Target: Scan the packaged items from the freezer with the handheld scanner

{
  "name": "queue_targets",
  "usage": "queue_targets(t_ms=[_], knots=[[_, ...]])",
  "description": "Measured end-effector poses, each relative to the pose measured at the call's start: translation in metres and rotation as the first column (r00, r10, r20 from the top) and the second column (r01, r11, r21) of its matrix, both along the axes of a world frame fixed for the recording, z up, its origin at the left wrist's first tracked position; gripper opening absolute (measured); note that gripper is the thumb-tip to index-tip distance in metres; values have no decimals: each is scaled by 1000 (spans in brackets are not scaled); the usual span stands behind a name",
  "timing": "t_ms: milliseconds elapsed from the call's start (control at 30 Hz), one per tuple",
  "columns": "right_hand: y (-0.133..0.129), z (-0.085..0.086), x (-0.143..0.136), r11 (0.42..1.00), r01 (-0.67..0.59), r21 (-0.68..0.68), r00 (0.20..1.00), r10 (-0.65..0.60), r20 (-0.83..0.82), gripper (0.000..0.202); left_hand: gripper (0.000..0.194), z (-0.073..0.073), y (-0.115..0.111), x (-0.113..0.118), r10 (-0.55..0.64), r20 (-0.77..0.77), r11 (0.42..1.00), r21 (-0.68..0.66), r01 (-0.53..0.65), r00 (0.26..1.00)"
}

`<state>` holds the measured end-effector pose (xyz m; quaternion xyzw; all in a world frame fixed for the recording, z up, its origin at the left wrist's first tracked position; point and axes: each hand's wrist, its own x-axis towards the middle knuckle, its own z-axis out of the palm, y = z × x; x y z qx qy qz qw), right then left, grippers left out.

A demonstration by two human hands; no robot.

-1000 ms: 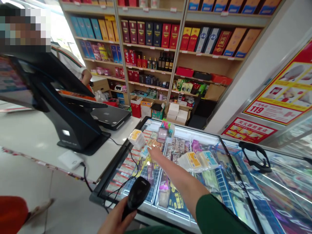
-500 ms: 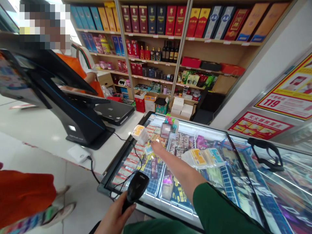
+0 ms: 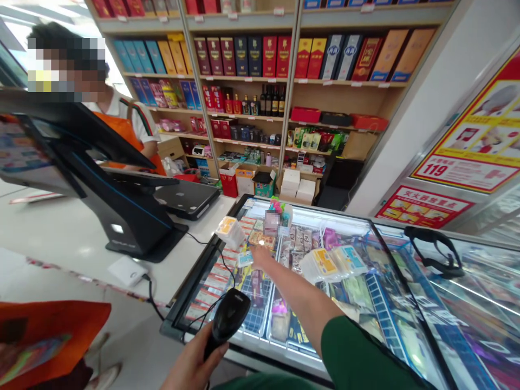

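Note:
My left hand (image 3: 199, 357) is wrapped around the handle of a black barcode scanner (image 3: 231, 317), with its head pointing up and away over the near edge of the glass-topped freezer (image 3: 260, 346). My right hand (image 3: 262, 257) reaches out over the glass, its fingers closed at the edge of a small clear packet with a blue label (image 3: 245, 259). Just beyond it stands a stack of clear packets with an orange label (image 3: 231, 232). To the right of my forearm lie more clear packets with orange and blue labels (image 3: 327, 262).
A black checkout screen (image 3: 134, 227) stands on the white counter (image 3: 60, 238), left. The scanner's cable (image 3: 227, 260) crosses the glass. A small pot (image 3: 286, 214) sits at the far edge; a black strap-like object (image 3: 436, 252) lies right. One person (image 3: 138, 130) stands behind the counter; an orange garment (image 3: 52, 336) shows lower left.
The view has tilted up, so the scene sits lower. The blue-labelled packet shows flatter beside my right fingers. My left hand still grips the scanner. The orange garment lower left has shifted right.

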<state>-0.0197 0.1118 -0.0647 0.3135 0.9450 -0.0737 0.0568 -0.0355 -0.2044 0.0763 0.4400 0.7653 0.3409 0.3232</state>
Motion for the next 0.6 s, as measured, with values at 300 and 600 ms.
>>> queue_targets(t_ms=[300, 600], knots=[[-15, 2, 12, 996, 81, -22, 996, -82, -36, 63, 48, -15, -24, -3, 48, 2, 998, 34, -48, 999], [-76, -2, 96, 939, 341, -41, 934, -343, -102, 59, 47, -1, -8, -1, 47, 2, 998, 37, -47, 999]])
